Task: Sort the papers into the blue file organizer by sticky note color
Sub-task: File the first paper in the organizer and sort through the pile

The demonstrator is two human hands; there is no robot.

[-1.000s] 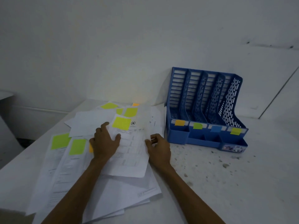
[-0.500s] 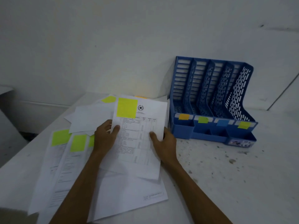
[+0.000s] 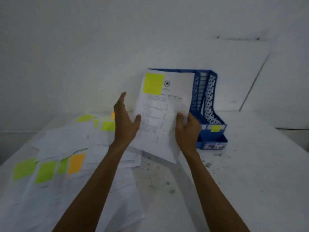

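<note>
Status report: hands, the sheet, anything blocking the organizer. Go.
Right hand pinching yellow-tagged sheet, raised in front of blue organizer. Left hand open at the sheet's left edge. Nothing else seen in the way.

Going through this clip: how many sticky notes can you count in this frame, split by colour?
Orange sticky notes: 2
Yellow-to-green sticky notes: 8. That is one on the held paper, one on the blue file organizer and six on the table papers. Blur prevents a finer colour split.
Total: 10
</note>
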